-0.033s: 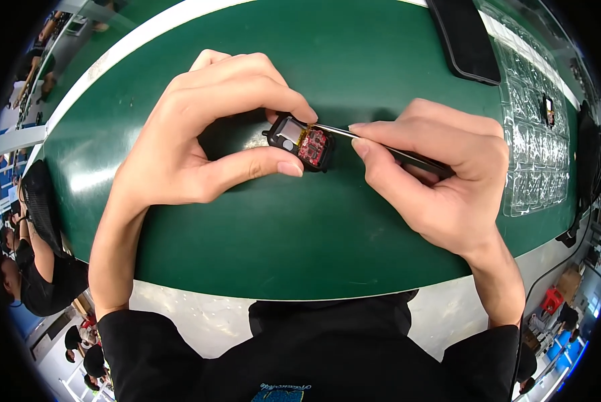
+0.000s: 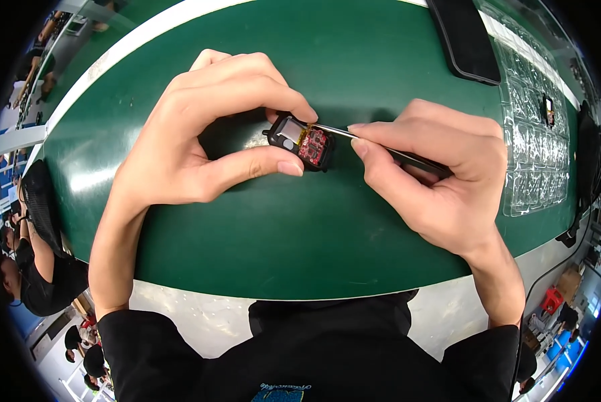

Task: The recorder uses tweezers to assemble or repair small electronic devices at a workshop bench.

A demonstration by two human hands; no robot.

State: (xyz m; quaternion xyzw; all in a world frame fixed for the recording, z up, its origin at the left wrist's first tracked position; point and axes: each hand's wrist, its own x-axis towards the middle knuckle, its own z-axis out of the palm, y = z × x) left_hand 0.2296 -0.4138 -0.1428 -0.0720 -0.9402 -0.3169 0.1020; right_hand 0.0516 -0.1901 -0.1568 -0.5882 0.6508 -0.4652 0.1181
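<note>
My left hand (image 2: 186, 134) holds a small black device casing (image 2: 322, 165) by its edges, thumb on the near side and index finger on the far side. Inside the casing lie a red circuit board (image 2: 313, 150) on the right and a silvery rectangular part (image 2: 291, 129) on the left, with a yellowish strip between them. Pinched in my right hand (image 2: 448, 174) are slim, dark-handled tweezers (image 2: 337, 131). Their bright metal tip reaches the casing's far edge, close to my left index fingertip; whether it grips anything is too small to tell.
The green table (image 2: 300, 241) lies under both hands. A black phone-like slab (image 2: 466, 43) rests at the far right. Beside it, a clear plastic compartment tray (image 2: 531, 151) carries one small dark part (image 2: 549, 111). A black mesh item (image 2: 40, 208) sits at the left edge, near a person.
</note>
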